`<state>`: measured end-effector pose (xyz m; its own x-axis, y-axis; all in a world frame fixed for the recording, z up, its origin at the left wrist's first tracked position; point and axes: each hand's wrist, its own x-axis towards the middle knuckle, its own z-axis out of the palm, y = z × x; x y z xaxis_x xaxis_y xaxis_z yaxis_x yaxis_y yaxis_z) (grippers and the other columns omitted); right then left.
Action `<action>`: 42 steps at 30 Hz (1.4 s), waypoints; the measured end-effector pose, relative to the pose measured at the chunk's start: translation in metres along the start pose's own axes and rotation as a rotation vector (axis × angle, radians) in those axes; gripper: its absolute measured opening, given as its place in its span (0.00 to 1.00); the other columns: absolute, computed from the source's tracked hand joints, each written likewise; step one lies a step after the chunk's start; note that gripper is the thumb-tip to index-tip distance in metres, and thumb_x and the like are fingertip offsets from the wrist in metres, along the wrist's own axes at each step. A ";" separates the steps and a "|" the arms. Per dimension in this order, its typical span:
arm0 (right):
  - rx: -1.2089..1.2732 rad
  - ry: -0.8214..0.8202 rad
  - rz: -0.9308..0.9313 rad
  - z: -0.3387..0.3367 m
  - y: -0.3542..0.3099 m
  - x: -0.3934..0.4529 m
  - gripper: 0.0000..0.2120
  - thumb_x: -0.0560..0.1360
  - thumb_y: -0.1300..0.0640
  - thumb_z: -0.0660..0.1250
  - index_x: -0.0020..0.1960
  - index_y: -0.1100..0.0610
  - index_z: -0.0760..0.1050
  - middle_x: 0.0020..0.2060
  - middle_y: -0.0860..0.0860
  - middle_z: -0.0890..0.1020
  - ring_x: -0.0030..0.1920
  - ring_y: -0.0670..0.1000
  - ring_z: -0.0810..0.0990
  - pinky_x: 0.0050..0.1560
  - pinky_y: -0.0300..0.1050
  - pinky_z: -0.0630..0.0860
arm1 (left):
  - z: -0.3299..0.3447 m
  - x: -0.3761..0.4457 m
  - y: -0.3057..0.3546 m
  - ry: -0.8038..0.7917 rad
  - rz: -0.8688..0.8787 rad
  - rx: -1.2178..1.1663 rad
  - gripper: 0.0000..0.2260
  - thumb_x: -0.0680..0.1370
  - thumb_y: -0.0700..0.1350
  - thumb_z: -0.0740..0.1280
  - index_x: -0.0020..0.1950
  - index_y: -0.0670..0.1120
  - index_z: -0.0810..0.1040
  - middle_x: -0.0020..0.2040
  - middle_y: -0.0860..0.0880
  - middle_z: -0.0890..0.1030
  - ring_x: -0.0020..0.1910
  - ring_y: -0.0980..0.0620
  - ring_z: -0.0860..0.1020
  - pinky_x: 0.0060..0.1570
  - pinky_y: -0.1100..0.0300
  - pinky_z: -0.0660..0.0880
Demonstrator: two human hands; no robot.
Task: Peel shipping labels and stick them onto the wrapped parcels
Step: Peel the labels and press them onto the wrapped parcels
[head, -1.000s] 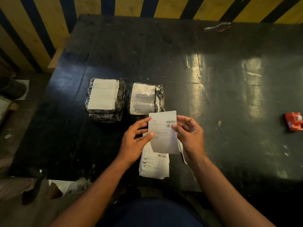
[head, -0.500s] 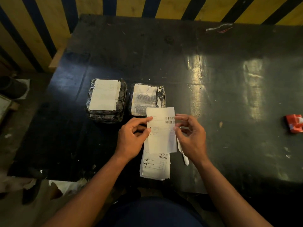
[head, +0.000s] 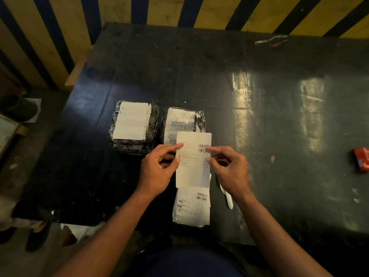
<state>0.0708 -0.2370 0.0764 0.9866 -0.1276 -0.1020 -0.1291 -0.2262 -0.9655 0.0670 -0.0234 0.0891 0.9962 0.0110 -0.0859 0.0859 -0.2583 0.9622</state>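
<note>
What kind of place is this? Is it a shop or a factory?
Probably a warehouse packing station. A stack of barcode shipping labels lies on a scuffed dark worktable, two plastic-wrapped parcels sit beside it, and the wall behind has yellow-and-black hazard stripes.

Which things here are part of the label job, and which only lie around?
Job: held label, label stack, left parcel, right parcel, left hand, right hand.
Lying about: orange object, wire scrap, white strip.

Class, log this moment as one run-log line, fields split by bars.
left hand pinches label | right hand pinches label | label over right parcel | left parcel labelled | label stack below
</note>
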 end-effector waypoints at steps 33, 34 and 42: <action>-0.370 0.061 0.011 0.060 0.004 0.131 0.13 0.76 0.62 0.75 0.60 0.56 0.84 0.52 0.51 0.85 0.42 0.43 0.82 0.47 0.34 0.82 | -0.017 0.148 -0.023 -0.019 -0.103 0.443 0.20 0.78 0.39 0.74 0.70 0.49 0.80 0.70 0.49 0.77 0.44 0.62 0.79 0.37 0.77 0.74; -0.380 0.060 0.011 0.060 0.005 0.133 0.13 0.76 0.62 0.75 0.60 0.56 0.84 0.52 0.51 0.85 0.41 0.43 0.82 0.46 0.32 0.81 | -0.016 0.149 -0.024 -0.020 -0.108 0.445 0.20 0.78 0.39 0.74 0.70 0.49 0.80 0.70 0.49 0.77 0.44 0.61 0.79 0.38 0.76 0.74; -0.506 0.041 -0.031 0.065 0.010 0.134 0.13 0.76 0.59 0.75 0.61 0.57 0.84 0.55 0.50 0.84 0.42 0.44 0.82 0.43 0.25 0.75 | -0.014 0.152 -0.026 -0.031 -0.097 0.506 0.20 0.78 0.39 0.75 0.69 0.49 0.80 0.71 0.49 0.77 0.47 0.54 0.81 0.41 0.74 0.73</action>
<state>0.2081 -0.1932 0.0373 0.9872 -0.1493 -0.0560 -0.1425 -0.6686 -0.7298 0.2162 -0.0021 0.0550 0.9825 0.0312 -0.1834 0.1535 -0.6927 0.7047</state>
